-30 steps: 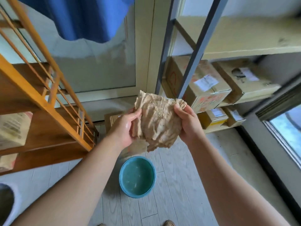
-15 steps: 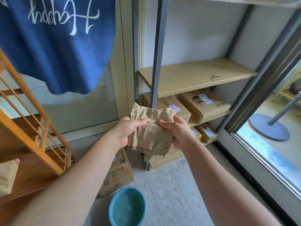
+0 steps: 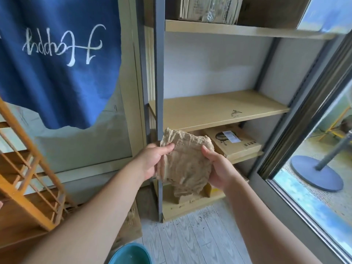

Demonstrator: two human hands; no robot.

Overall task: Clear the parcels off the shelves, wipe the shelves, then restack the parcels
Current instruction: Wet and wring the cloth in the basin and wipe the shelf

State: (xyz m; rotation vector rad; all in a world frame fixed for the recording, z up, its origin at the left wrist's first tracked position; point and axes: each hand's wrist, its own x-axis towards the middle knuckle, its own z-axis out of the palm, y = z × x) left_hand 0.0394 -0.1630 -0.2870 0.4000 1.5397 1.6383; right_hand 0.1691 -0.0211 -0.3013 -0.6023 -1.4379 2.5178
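cloth [image 3: 187, 164] hides lower parcels; basin [image 3: 131, 254] & top parcel [image 3: 208, 8] cropped.

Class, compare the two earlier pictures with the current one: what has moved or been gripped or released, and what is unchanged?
The view has tilted upward: the teal basin has slid to the bottom edge, and the bare middle shelf and the box on the top shelf have come into sight. Nothing was let go: the left hand and right hand still hold the beige cloth spread between them, in front of the shelving.

Both hands, left [image 3: 152, 161] and right [image 3: 219, 168], gripping crumpled cloth [image 3: 185, 164], shelf [image 3: 215, 109] behind
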